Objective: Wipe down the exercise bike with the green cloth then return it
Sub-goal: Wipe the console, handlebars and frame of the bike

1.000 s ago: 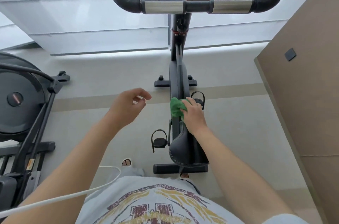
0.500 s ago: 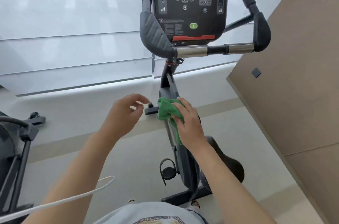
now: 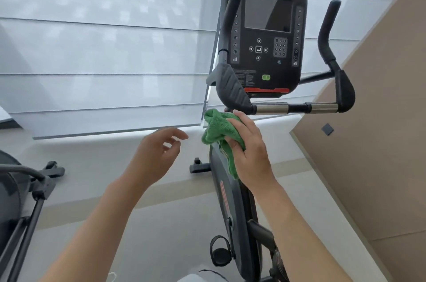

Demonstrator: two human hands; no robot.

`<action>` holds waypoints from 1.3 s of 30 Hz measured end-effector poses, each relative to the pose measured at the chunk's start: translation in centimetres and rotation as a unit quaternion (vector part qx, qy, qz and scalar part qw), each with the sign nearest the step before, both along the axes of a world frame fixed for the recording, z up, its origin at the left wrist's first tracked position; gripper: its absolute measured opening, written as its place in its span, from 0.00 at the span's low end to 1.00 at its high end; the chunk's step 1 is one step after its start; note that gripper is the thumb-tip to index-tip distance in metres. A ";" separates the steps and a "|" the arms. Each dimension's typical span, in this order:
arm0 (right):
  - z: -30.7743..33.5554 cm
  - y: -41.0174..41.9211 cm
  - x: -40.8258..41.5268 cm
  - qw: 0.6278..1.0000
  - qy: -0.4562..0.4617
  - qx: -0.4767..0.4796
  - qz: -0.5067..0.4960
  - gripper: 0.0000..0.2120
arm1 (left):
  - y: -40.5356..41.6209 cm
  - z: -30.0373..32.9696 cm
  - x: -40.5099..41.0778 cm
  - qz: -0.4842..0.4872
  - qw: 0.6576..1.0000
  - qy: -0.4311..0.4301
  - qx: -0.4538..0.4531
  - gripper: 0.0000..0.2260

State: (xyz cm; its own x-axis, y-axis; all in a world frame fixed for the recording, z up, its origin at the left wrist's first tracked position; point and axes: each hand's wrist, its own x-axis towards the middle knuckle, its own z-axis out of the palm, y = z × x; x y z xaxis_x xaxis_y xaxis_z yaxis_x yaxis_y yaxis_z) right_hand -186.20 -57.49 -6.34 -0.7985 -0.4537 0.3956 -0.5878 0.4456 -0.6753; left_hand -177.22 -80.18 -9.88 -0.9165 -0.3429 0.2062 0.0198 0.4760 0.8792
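Observation:
The black exercise bike (image 3: 232, 208) stands ahead of me, its console (image 3: 265, 34) raised at upper centre with handlebars (image 3: 297, 107) below it. My right hand (image 3: 251, 152) grips the bunched green cloth (image 3: 217, 130) and presses it on the upright frame post just under the left handlebar pad. The post is hidden behind cloth and hand. My left hand (image 3: 156, 154) hovers to the left of the bike, fingers loosely apart, holding nothing. A pedal (image 3: 220, 251) shows low on the bike's left side.
Another dark exercise machine (image 3: 20, 201) stands at the left edge. A tan wall panel (image 3: 373, 143) runs close along the right of the bike. White window blinds (image 3: 103, 51) fill the background above a pale floor (image 3: 161, 235).
My right hand has carried the green cloth up the bike frame from near the seat to just below the handlebars. My view has tilted upward, showing the whole console. The left hand stays beside it.

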 end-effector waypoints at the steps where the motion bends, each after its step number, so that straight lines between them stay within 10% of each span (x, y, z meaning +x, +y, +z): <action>1: 0.7 -0.4 -0.6 1.000 0.012 -0.008 0.002 0.20 | -0.4 0.4 -0.4 -0.005 1.000 0.007 -0.004 0.16; 39: 18.1 -15.5 -36.2 0.971 0.212 0.003 -0.107 0.18 | -8.7 8.6 -35.5 -0.151 0.980 0.131 0.017 0.15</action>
